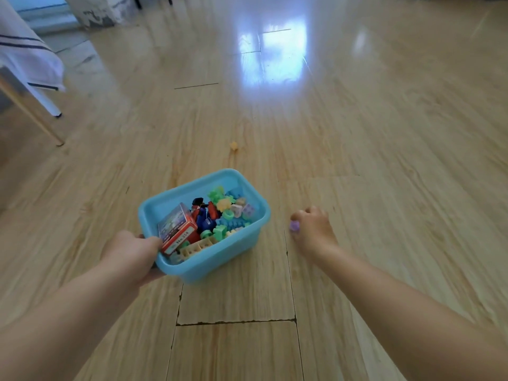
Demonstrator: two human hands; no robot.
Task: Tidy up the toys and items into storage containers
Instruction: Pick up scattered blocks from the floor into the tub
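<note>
A light blue plastic bin (233, 244) sits on the wooden floor, holding several pastel building pieces, a red and blue toy figure and a red printed box (177, 228). My left hand (133, 255) grips the bin's near left rim. To the right of the bin, my right hand (313, 232) is closed around a small purple toy piece (294, 225) just above the floor. A small yellow toy piece (234, 146) lies alone on the floor beyond the bin.
A wooden leg (30, 114) and a white leg (46, 101) of furniture stand at the far left under a white striped cloth (24, 50). A cracked floor seam (236, 322) runs across the near floor.
</note>
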